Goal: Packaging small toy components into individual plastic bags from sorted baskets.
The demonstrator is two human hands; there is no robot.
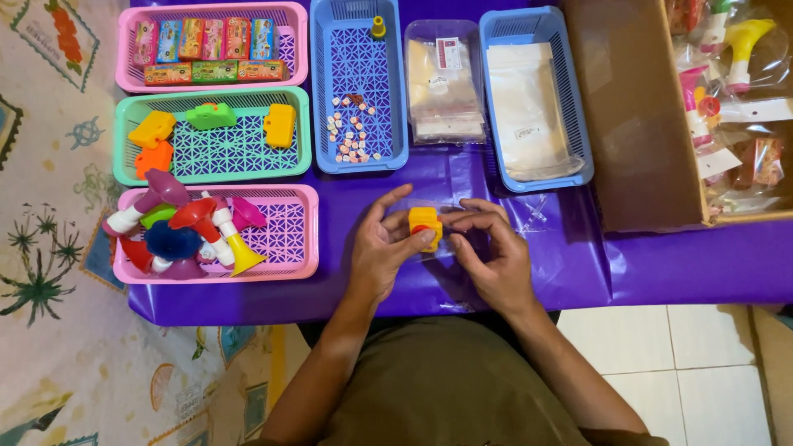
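My left hand [382, 248] holds a small yellow toy block with an orange part [424, 225] over the purple table cover [578, 264]. My right hand [489, 252] pinches a thin clear plastic bag [462, 216] right beside the block, fingertips touching it. Both hands meet near the table's front edge, in front of the blue baskets.
At left, a pink basket of coloured boxes [211, 45], a green basket with yellow, green and orange toys [213, 136], a pink basket of toy trumpets [216, 234]. Behind: a blue basket of small beads [357, 87], stacked clear bags [446, 83], a blue basket of bags [533, 99], a cardboard box of packed toys [710, 107].
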